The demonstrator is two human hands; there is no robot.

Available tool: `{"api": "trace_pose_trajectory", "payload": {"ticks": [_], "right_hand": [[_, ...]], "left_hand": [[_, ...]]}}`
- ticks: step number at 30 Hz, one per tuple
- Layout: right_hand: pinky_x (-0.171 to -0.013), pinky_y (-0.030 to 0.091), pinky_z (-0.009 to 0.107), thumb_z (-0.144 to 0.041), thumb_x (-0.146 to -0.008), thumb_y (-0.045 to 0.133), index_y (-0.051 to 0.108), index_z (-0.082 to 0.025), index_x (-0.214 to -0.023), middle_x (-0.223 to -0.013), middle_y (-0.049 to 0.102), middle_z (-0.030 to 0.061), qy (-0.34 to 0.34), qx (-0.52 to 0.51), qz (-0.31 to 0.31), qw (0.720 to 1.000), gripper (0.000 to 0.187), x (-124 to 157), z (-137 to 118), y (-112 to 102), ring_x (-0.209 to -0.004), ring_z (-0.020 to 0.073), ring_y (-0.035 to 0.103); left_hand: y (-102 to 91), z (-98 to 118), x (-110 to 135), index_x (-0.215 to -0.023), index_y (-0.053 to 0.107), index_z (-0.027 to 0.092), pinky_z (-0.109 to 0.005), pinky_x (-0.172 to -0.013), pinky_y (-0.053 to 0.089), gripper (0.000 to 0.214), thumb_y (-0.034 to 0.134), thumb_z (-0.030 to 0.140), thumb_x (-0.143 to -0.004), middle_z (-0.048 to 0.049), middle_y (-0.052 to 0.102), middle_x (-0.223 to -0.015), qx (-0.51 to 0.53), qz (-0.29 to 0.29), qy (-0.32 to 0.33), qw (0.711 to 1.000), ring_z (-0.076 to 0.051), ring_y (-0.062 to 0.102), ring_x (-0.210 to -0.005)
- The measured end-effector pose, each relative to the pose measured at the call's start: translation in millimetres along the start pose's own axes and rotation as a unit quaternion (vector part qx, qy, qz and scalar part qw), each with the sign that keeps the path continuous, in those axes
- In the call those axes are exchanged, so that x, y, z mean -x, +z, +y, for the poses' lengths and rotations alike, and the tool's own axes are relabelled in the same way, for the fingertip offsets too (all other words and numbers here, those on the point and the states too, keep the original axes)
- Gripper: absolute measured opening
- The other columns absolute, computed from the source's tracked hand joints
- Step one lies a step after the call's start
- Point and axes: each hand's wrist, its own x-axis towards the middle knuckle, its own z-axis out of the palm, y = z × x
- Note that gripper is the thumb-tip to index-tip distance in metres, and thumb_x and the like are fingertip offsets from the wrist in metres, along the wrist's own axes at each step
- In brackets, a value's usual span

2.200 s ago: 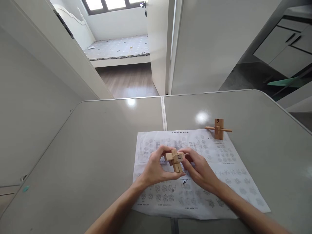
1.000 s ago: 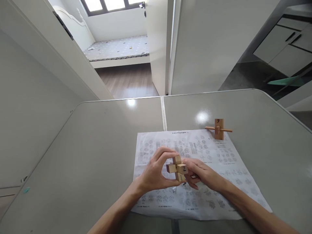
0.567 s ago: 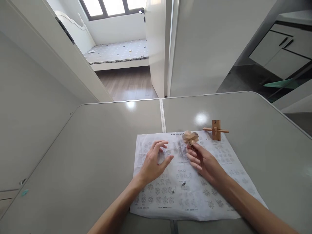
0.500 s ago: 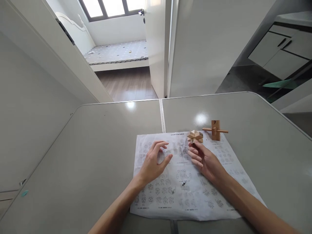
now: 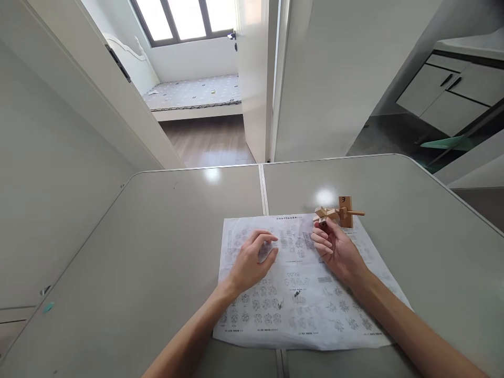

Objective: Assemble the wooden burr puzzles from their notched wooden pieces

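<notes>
Head view: right hand [image 5: 343, 253] pinches pale interlocked wooden blocks [image 5: 326, 213]; left hand [image 5: 250, 261], empty, overlies white printed paper [image 5: 311, 338]. Apparently positioning; steadiness needed next.

Home, we judge. Beyond the counter's [image 5: 169, 236] far edge we see a pale, patterned bed [image 5: 189, 94] with a white headboard [image 5: 132, 64], near a window [image 5: 189, 18]; wood-look floor [image 5: 212, 139]; door [image 5: 255, 79] standing open. Past the counter's far right corner we note white, dark-handled cabinets [image 5: 437, 97].
</notes>
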Motion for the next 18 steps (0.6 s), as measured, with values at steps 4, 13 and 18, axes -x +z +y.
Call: {"api": "trace_pose_trajectory", "payload": {"ticks": [4,13,18], "right_hand": [[-0.033,0.041,0.011,-0.031,-0.096,0.073,0.062,-0.017,-0.095,-0.065,0.042,-0.0076,-0.002,0.021,-0.004,1.000,0.018,-1,-1,0,-0.045,0.0052,0.038],[-0.043,0.042,0.016,-0.043,-0.091,0.080,0.065,-0.018,-0.092,-0.068,0.043,-0.0064,0.059,0.208,-0.040,0.976,0.030,49,11,15,-0.051,0.0063,0.039],[-0.058,0.049,0.025,-0.057,-0.101,0.063,0.064,-0.020,-0.094,-0.067,0.056,-0.0043,0.126,0.434,-0.179,0.874,0.037,139,11,-9,-0.046,0.0070,0.048]], "left_hand": [[-0.2,2,1,-0.116,0.065,0.023,-0.033,-0.087,0.059,0.016,0.058,0.025,-0.103,-0.0081,0.065,-0.122,-0.004,-0.001,0.004,1.000,-0.019,0.068,-0.102],[-5.7,15,10,-0.116,0.064,0.025,-0.042,-0.102,0.055,0.019,0.062,0.019,-0.098,-0.0050,0.071,-0.118,-0.095,-0.049,0.063,0.992,-0.023,0.065,-0.114],[-27.0,56,61,-0.121,0.064,0.026,-0.044,-0.108,0.050,0.021,0.060,0.021,-0.100,-0.0067,0.070,-0.124,-0.027,-0.082,0.016,0.996,-0.025,0.063,-0.119]]}}
